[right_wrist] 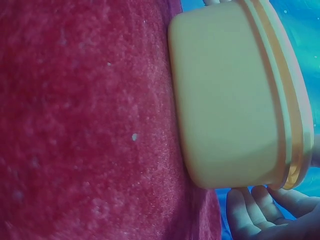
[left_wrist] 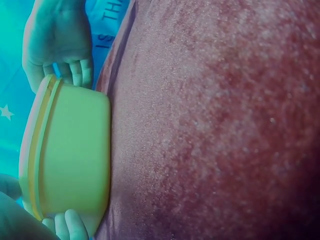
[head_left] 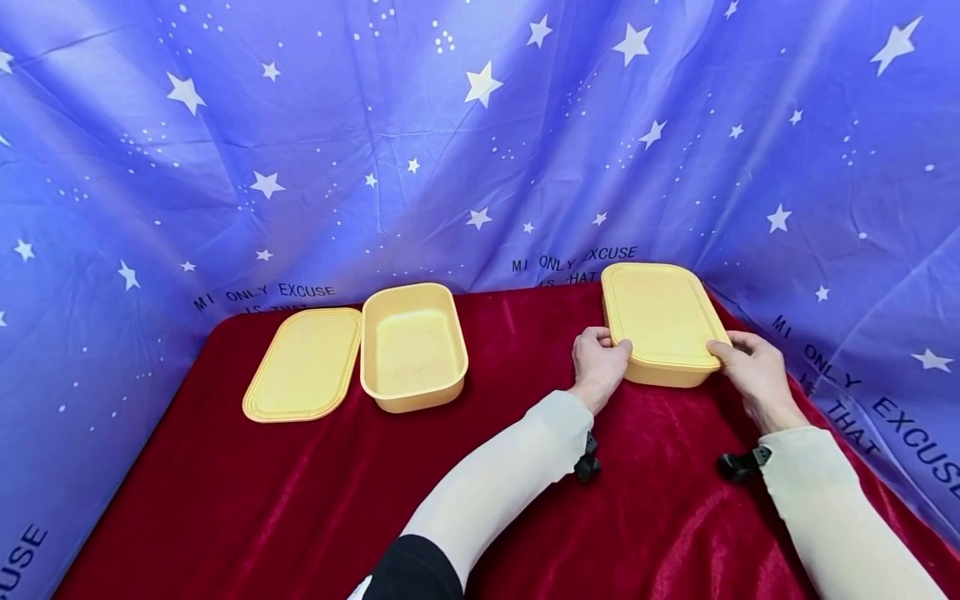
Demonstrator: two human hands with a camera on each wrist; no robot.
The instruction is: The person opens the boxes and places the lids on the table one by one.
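A yellow lidded food container (head_left: 660, 312) sits on the red cloth at the far right of the table. My left hand (head_left: 600, 365) grips its left near side, thumb at the lid's edge. At the right near corner my right hand (head_left: 759, 379) holds it, thumb over the lid's rim and fingers down along the side. In the left wrist view the container (left_wrist: 75, 150) shows its lid pressed against the rim, base on the cloth. The right wrist view shows the right hand's fingers (right_wrist: 254, 209) against the side wall of the container (right_wrist: 225, 100).
An uncovered yellow container (head_left: 412, 350) stands at the back, left of centre. Right beside it a flat yellow lid (head_left: 303, 365) lies on the red cloth (head_left: 300, 500). A blue star-printed curtain (head_left: 420, 125) hangs close behind the table and along its sides.
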